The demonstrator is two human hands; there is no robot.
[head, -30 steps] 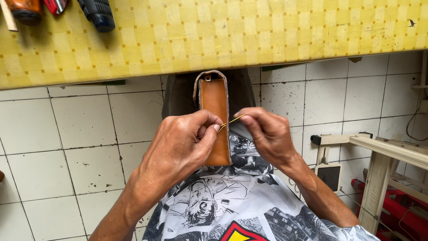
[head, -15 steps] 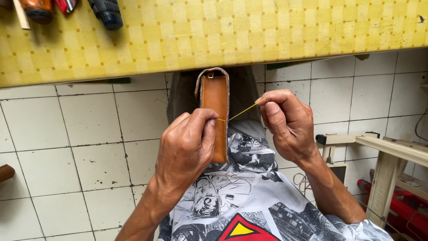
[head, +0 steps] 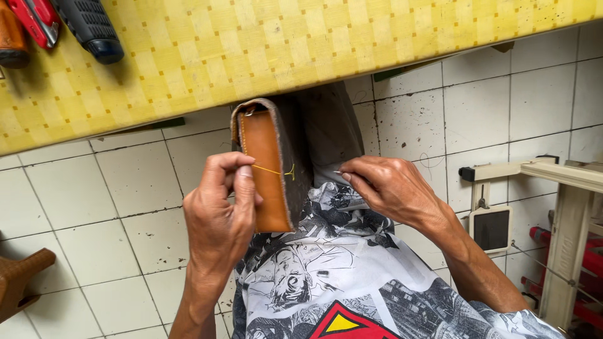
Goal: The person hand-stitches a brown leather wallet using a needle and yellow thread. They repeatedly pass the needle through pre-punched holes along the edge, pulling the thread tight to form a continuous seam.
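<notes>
Leather pouch (head: 269, 169) is standing upright, long axis pointing at the desk (head: 314, 44); left hand (head: 220, 213) is pinching yellow thread (head: 270, 170), right hand (head: 389, 188) is pinching a needle (head: 339, 172).

L hand (head: 220, 220) pinching — R hand (head: 392, 188) curled.

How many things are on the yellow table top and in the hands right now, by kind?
Tool handles on the table edge: 3, brown, red, dark blue
Brown leather pieces: 1, steadied by the left hand
Yellow threads: 1
Needles: 1, in the right hand
Total: 6
</notes>
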